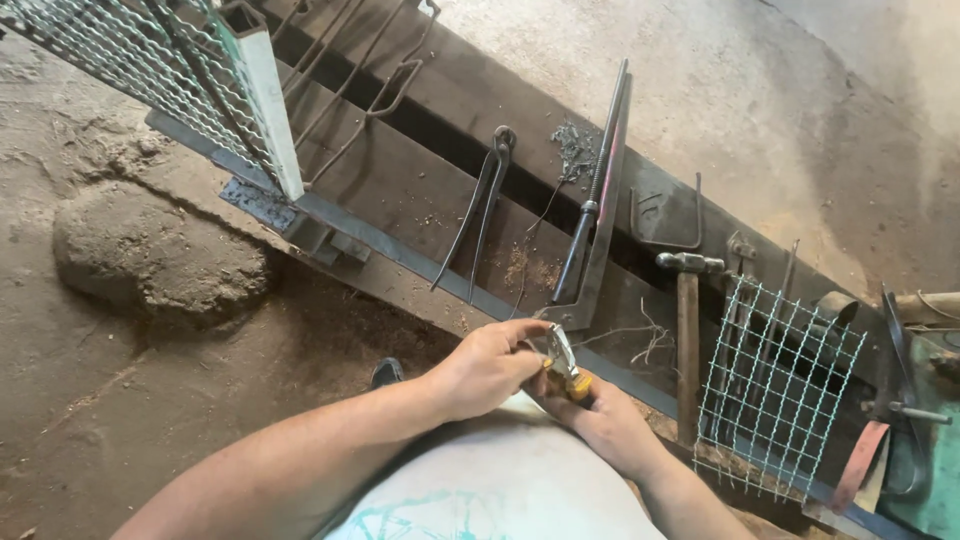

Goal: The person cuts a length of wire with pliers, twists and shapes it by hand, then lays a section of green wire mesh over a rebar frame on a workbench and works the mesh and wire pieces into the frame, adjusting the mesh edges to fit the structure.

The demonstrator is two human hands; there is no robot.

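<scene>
The left hand (485, 368) and right hand (600, 420) met over the lap, both closed around yellow-handled pliers (563, 365) pointing to twelve o'clock, probably to steady them, while a hammer (688, 330) and mesh panel (775, 385) lay at three o'clock, within reach.

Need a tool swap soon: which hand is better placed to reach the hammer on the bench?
Right hand, probably: it sits nearest the hammer, while the left hand lies farther away. Both currently grip the pliers.
</scene>
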